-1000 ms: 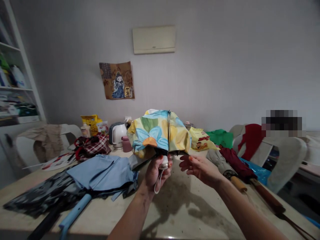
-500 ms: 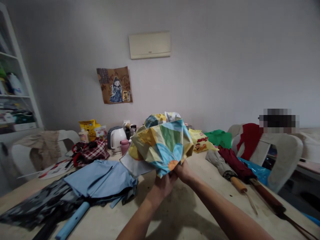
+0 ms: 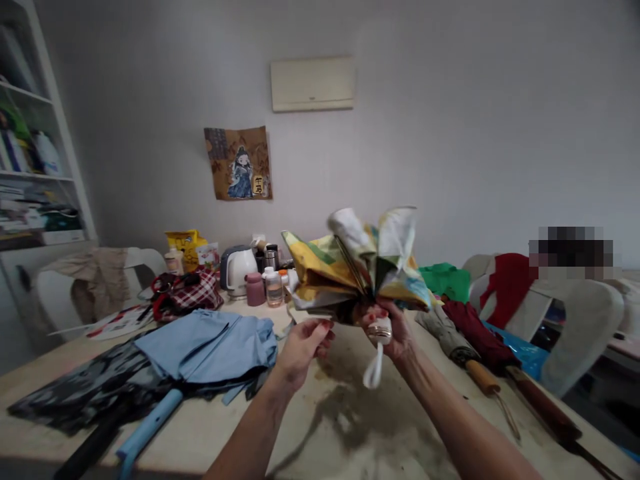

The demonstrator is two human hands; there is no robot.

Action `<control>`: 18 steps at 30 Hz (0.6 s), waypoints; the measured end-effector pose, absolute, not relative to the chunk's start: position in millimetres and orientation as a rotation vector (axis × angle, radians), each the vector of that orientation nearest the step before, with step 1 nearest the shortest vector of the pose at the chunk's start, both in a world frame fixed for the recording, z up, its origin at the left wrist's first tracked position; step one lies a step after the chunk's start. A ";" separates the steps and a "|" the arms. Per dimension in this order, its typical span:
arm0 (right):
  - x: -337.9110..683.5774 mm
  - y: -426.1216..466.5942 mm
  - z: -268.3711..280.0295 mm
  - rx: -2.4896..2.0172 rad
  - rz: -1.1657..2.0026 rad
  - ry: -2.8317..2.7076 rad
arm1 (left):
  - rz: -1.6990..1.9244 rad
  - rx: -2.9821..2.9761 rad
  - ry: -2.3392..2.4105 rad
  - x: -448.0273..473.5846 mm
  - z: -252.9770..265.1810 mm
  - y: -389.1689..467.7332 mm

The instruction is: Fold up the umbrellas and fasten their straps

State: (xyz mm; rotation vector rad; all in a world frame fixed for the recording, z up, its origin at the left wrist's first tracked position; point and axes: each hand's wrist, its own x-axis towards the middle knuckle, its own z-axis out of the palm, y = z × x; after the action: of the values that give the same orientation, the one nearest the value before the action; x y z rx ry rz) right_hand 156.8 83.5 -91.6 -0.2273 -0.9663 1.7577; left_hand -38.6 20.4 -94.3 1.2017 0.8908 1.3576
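Note:
A folding umbrella [image 3: 325, 273] with a loose, bunched canopy in yellow, green, white and blue is held up over the table. My right hand [image 3: 399, 333] is wrapped round its short whitish handle [image 3: 380, 330], from which a white wrist loop [image 3: 373, 367] hangs. The handle end faces me and the canopy folds fan out beyond it. Just under the canopy's left side is my left hand [image 3: 304, 350], its thumb and fingers curled together near the edge. Whether anything is pinched between those fingertips I cannot make out.
On the left of the table [image 3: 345, 427] lie a light blue umbrella [image 3: 210, 347] and a camouflage one [image 3: 75, 387]. Grey [image 3: 445, 333] and dark red umbrellas [image 3: 480, 333] lie right. Behind stand a kettle [image 3: 240, 270], a pink cup [image 3: 255, 289] and bottles. A person sits far right.
The umbrella has been turned so its handle and loop now show toward me. My left hand has come away from the gathered canopy to the left; my right hand grips the handle.

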 end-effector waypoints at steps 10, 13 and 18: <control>164.0 84.4 -94.5 -0.285 1.792 -0.769 | 1.213 1.011 0.895 -30.3 -108.3 28.3; 161.9 82.6 -93.4 -0.336 1.794 -0.789 | 1.224 0.953 0.784 -22.2 -106.2 29.5; 155.5 80.8 -95.9 -0.443 1.732 -1.006 | 1.156 0.895 0.670 -13.3 -100.9 35.7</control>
State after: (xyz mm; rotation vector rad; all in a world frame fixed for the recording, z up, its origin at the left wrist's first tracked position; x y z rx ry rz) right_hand 155.5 80.8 -95.9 -0.4425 -1.0058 1.7318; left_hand -13.3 35.7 -100.9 0.8954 0.6697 1.1557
